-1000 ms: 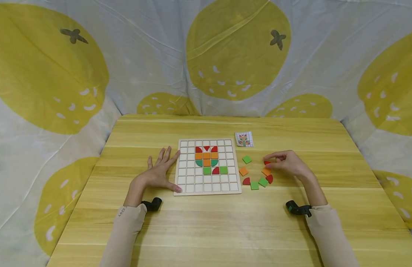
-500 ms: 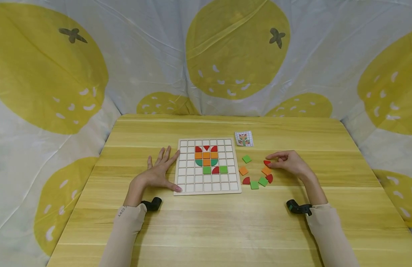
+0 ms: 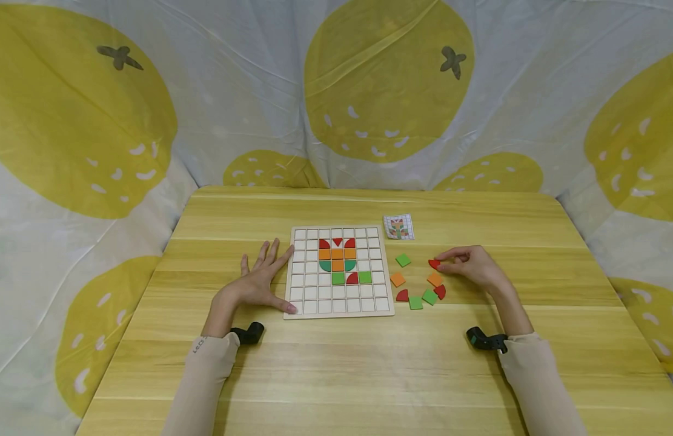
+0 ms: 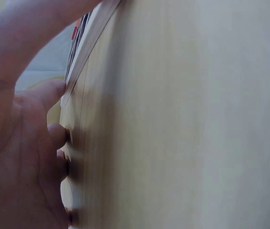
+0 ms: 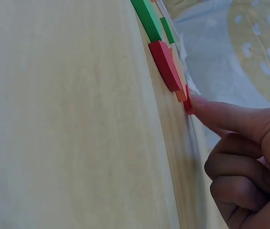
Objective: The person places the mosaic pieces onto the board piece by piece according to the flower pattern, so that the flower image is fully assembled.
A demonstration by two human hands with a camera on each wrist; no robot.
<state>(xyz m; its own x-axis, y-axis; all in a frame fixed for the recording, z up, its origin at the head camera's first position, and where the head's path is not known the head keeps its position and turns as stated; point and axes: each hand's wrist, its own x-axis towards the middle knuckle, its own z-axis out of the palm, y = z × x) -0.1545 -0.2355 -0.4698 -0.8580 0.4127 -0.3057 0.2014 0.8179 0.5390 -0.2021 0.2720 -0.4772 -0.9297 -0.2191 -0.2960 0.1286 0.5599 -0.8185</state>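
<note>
Two hands work at a wooden table (image 3: 369,363): the left hand (image 3: 257,281) lies flat, fingers spread, against the grid board (image 3: 339,303)'s left edge, while the right hand (image 3: 472,266) pinches a red piece (image 3: 434,263) right of the board. Thin, stiff and light, it looks best gripped by its edges. No legible writing shows.

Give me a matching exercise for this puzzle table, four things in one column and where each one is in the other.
1. left hand
2. right hand
3. pattern card
4. green square

A. beyond the board's far right corner
B. flat against the board's left edge
C. loose on the table, right of the board
D. pinching a red piece

Pairs: 1-B, 2-D, 3-A, 4-C
</note>
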